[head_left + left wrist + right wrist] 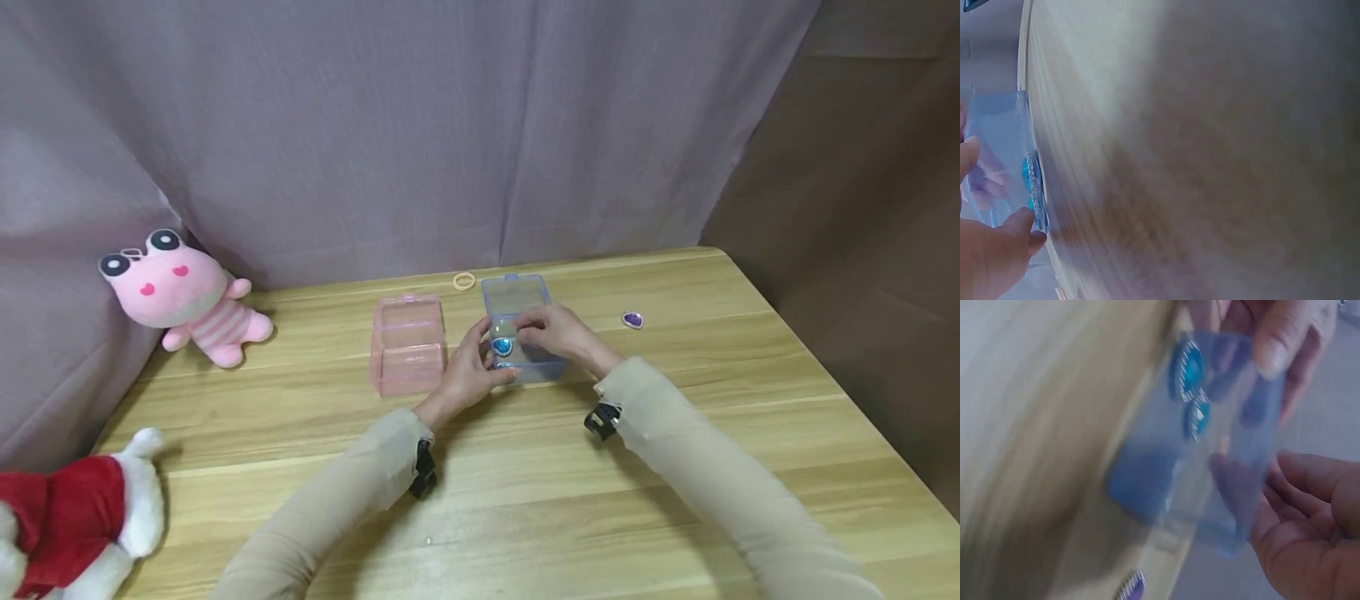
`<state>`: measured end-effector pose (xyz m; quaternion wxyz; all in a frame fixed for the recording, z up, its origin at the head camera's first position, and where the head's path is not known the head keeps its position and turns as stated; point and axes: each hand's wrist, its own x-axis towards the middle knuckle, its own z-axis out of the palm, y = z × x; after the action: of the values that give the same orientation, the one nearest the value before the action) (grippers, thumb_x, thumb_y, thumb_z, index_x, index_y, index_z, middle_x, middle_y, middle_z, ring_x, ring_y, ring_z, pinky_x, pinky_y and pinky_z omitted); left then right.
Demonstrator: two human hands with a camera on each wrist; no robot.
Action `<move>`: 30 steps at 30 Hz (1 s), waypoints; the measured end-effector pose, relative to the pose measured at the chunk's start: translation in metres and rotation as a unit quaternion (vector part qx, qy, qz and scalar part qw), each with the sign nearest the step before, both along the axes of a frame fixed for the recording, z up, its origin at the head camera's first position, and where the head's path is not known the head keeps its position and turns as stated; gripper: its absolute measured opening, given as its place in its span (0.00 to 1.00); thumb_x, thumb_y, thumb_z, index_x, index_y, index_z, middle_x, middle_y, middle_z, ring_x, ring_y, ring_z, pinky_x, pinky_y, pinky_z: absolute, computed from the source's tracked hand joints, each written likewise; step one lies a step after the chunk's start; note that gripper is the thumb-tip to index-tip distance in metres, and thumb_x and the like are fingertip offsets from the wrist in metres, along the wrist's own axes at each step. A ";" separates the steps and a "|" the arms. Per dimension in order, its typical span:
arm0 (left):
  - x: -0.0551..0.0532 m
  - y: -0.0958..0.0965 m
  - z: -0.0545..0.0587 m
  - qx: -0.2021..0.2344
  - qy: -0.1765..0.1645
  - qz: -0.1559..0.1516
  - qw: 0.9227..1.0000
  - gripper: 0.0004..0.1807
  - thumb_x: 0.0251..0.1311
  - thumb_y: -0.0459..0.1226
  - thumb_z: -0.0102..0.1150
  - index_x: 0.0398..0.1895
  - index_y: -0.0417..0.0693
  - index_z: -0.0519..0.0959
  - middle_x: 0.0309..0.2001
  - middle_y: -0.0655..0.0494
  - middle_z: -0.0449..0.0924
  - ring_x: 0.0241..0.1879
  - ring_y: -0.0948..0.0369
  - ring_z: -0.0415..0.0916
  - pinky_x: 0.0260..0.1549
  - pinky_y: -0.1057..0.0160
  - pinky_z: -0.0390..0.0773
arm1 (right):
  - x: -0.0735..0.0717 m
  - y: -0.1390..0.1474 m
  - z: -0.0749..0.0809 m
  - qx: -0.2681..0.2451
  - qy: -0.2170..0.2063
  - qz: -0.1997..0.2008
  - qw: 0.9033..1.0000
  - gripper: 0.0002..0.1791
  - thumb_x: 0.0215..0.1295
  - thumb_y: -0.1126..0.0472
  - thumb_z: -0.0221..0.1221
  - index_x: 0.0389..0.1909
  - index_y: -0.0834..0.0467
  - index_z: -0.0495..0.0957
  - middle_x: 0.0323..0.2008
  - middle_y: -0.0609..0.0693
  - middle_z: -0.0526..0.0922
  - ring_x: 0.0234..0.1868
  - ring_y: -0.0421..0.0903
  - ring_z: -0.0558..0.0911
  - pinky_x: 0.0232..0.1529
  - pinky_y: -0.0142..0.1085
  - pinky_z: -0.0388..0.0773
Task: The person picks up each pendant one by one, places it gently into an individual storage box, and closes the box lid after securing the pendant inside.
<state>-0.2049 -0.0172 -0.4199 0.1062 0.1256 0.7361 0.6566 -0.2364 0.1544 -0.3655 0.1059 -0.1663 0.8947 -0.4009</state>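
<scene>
A translucent blue box (542,372) stands on the table with its lid (516,295) raised at the back. My left hand (471,363) grips the box's left side, thumb at the front wall. Inside lies a blue heart-shaped gem (502,347) with a silvery beaded rim; a second blue gem (1199,417) shows through the wall in the right wrist view. My right hand (561,332) reaches into the box from the right, fingers bent. In the right wrist view its thumb (1310,475) stands apart from the fingers, and no thing shows between them.
A translucent pink box (408,367) stands left of the blue one. A pale ring-shaped band (464,282) lies near the back edge, and a purple gem (633,320) lies to the right. A pink plush frog (191,296) and a red-and-white plush (82,517) occupy the left side.
</scene>
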 end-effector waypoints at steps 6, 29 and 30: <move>-0.001 0.001 0.001 0.034 -0.008 -0.002 0.999 0.53 0.45 0.19 0.64 0.72 0.37 0.44 0.68 0.35 0.57 0.64 0.44 0.64 0.58 0.57 0.74 | -0.012 0.021 0.010 -0.127 -0.023 -0.107 0.986 0.15 0.68 0.70 0.50 0.49 0.79 0.72 0.37 0.68 0.82 0.29 0.37 0.82 0.37 0.28 0.84; 0.007 -0.001 0.005 -0.052 0.026 0.012 0.998 0.58 0.44 0.29 0.71 0.74 0.40 0.41 0.69 0.38 0.57 0.60 0.47 0.70 0.65 0.56 0.67 | -0.013 0.055 0.000 -0.174 -0.045 -0.194 0.964 0.17 0.69 0.70 0.49 0.51 0.80 0.70 0.24 0.45 0.79 0.24 0.30 0.79 0.36 0.26 0.84; 0.010 -0.003 0.008 -0.071 0.035 0.014 0.997 0.59 0.44 0.32 0.72 0.74 0.41 0.40 0.70 0.39 0.55 0.61 0.47 0.68 0.66 0.56 0.64 | -0.011 0.056 0.000 -0.170 -0.046 -0.196 0.965 0.17 0.69 0.69 0.49 0.51 0.79 0.70 0.26 0.47 0.80 0.24 0.30 0.79 0.38 0.28 0.84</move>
<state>-0.1945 -0.0205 -0.4114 0.0803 0.1305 0.7859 0.5991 -0.2478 0.2103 -0.3657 0.0359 0.0154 0.8224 -0.5676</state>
